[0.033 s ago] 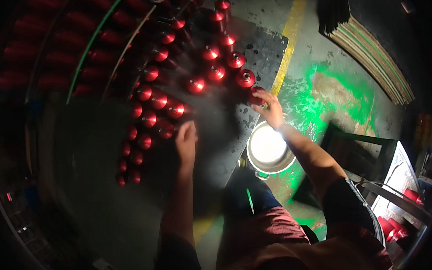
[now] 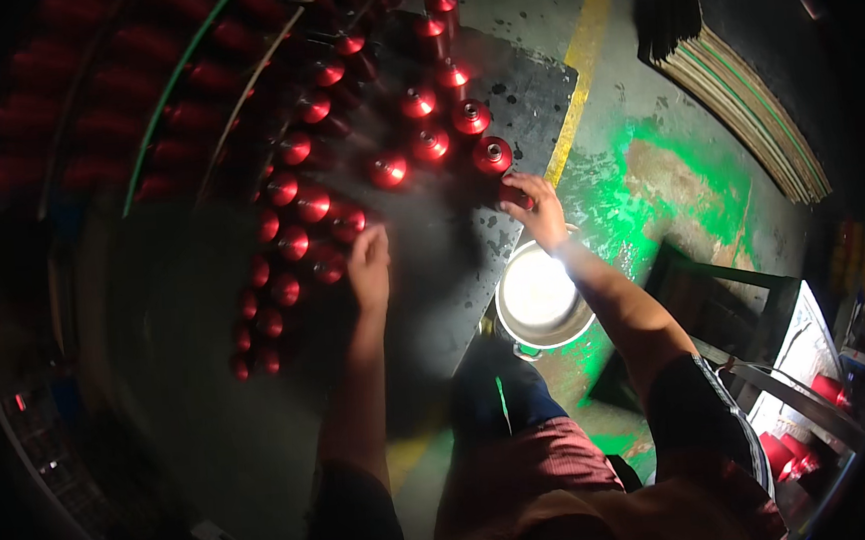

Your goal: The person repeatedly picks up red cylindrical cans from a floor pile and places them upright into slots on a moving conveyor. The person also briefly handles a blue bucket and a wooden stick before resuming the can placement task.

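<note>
My right hand (image 2: 541, 212) has its thumb and fingers round a red metal cylinder (image 2: 517, 199), the nearest in a row of similar ones with domed tops and small necks. Just beyond it stands another red cylinder (image 2: 493, 154), upright. My left hand (image 2: 370, 262) is beside the near edge of a group of red cylinders (image 2: 314, 203), close to one cylinder (image 2: 348, 224). Its fingers are curled together, and whatever they may hold is hidden. Below my right wrist sits a round pot (image 2: 545, 334), its inside washed out by bright light.
Many more red cylinders (image 2: 101, 123) lie in dark rows at the far left. A stack of flat sheets (image 2: 748, 117) is at the far right. On the right stands a dark metal frame (image 2: 744, 276), with red pieces (image 2: 789, 456) behind it. A yellow line (image 2: 580, 89) crosses the green-stained floor.
The view has shifted slightly, so the left group of cylinders sits a little further left. My left hand is slightly higher in view. My right hand keeps its place on the cylinder.
</note>
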The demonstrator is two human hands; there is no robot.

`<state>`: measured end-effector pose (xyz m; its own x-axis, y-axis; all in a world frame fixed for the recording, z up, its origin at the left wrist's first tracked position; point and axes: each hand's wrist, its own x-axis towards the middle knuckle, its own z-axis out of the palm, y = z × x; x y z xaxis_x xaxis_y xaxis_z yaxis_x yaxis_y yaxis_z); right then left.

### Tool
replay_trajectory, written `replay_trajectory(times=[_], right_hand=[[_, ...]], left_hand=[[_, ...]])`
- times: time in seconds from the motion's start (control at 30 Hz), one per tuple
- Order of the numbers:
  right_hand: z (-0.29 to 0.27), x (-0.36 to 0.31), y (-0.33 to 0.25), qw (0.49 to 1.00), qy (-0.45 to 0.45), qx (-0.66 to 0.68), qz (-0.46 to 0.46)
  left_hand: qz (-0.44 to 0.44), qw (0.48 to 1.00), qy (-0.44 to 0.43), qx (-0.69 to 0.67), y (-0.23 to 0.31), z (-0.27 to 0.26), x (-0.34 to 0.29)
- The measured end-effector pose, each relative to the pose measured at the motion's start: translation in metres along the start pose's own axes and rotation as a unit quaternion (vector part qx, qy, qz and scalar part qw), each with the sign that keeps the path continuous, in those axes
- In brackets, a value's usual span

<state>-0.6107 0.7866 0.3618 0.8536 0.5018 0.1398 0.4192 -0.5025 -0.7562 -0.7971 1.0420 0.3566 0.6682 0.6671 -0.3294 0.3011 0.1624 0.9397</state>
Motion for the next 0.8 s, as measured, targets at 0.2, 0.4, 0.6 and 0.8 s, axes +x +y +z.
replay_trajectory(times=[0.2, 0.4, 0.6, 0.8], right_hand=[[0.063, 0.049, 0.065, 0.997, 0.071, 0.016, -0.010], [0.072, 0.061, 0.062, 0.989, 0.125, 0.064, 0.035], [0.071, 0.085, 0.042, 0.964, 0.063, 0.112, 0.231], [0.080, 0.090, 0.056, 0.961, 0.016, 0.129, 0.246]], left_hand=[[0.278, 0.951, 0.045, 0.128, -0.020, 0.073, 0.186], [0.196, 0.978, 0.072, -0.007, -0.030, 0.088, 0.205], [0.193, 0.978, -0.067, 0.035, -0.011, 0.112, 0.192], [0.102, 0.984, -0.095, 0.113, -0.019, 0.136, 0.179]])
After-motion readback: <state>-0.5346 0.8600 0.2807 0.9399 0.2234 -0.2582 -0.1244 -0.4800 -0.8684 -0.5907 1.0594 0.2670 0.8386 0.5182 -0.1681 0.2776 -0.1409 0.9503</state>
